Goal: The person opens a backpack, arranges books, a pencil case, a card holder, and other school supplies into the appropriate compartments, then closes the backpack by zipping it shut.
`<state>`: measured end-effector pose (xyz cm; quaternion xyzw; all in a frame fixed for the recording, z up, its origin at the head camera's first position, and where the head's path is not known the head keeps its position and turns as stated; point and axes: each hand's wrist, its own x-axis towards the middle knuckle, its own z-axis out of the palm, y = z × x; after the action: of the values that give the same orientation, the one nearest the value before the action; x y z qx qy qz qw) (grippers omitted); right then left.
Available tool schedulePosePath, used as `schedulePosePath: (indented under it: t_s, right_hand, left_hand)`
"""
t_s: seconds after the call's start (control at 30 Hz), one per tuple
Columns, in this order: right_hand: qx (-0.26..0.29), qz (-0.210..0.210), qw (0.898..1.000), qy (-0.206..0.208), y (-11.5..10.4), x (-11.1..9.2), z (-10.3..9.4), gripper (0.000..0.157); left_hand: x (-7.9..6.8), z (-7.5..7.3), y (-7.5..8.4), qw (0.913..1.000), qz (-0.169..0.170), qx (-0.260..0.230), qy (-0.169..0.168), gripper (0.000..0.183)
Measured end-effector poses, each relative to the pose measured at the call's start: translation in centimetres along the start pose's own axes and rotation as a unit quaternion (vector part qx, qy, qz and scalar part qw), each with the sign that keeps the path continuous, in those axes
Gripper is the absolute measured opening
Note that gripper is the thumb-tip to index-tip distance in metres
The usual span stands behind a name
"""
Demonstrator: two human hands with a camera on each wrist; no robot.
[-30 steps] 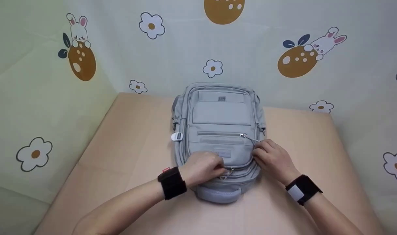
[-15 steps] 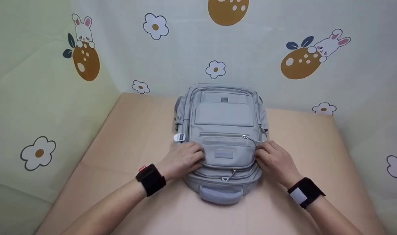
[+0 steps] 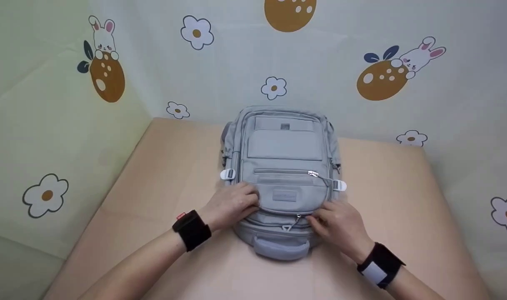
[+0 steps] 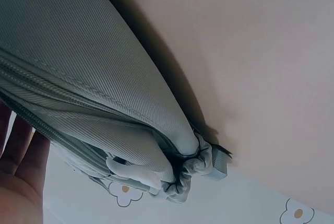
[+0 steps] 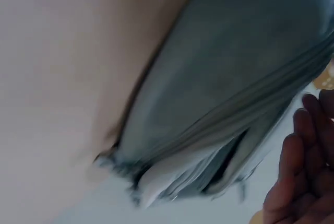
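A grey backpack (image 3: 284, 146) lies on its back with its carry handle (image 3: 281, 248) toward me. My left hand (image 3: 232, 206) grips the left edge of its front pocket with curled fingers; the left wrist view shows the fingers (image 4: 26, 153) against the far side of the bag's zipper seam. Near the lower right of that pocket is my right hand (image 3: 343, 225), its thumb and fingertips beside the zipper pull (image 3: 287, 228) but apart from it. The right wrist view is blurred, with loosely bent fingers (image 5: 292, 156) holding nothing.
White tags hang at both sides, a left tag (image 3: 228, 174) and a right tag (image 3: 340, 186). A second zipper slider (image 3: 313, 173) sits on the upper pocket. The beige table (image 3: 399, 200) ends at a patterned cloth backdrop (image 3: 320, 54).
My left hand left the zipper pull for the pocket's left edge, then stayed. My right hand let go at the right side, uncovering the white tag, and moved down and left toward the zipper.
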<state>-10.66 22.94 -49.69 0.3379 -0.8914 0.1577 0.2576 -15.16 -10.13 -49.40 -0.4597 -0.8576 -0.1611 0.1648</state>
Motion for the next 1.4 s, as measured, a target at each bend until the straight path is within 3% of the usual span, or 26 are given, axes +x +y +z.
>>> schedulePosePath:
  t_s: [0.2,0.3,0.43,0.67,0.8,1.03,1.2,1.4]
  right_hand:
    - [-0.019,0.108,0.988,-0.106,-2.6,1.0,1.1,0.026]
    - [-0.026,0.131,0.984,-0.119,-3.0,1.5,1.6,0.035]
    - [-0.020,0.143,0.983,-0.115,-3.1,1.6,2.0,0.037]
    - [0.007,0.173,0.977,-0.123,-2.9,1.3,1.3,0.021]
    - [0.003,0.154,0.981,-0.119,-2.4,1.0,0.7,0.021]
    - [-0.014,0.107,0.991,-0.082,-0.1,0.1,-0.8,0.019]
    - [-0.028,0.142,0.987,-0.075,2.1,-0.5,-1.7,0.015]
    - [-0.035,0.161,0.985,-0.060,3.5,-0.7,-1.6,0.009]
  left_hand:
    - [-0.1,-0.1,0.0,0.9999,-0.005,-0.009,0.003,0.006]
    - [-0.2,-0.1,0.0,0.9999,-0.007,-0.010,0.005,0.006]
    - [-0.1,-0.1,0.1,0.9999,-0.009,-0.010,0.007,0.007]
    - [-0.1,-0.2,0.2,0.9997,-0.019,-0.013,-0.004,0.006]
    - [-0.2,-0.1,0.1,0.9996,-0.022,-0.014,-0.010,0.006]
    - [-0.3,-0.1,0.0,0.9999,-0.004,-0.011,0.010,0.007]
    - [-0.2,0.0,0.0,0.9999,0.005,-0.004,0.014,0.008]
    - [0.3,-0.2,0.3,0.9998,-0.008,0.011,-0.017,0.007]
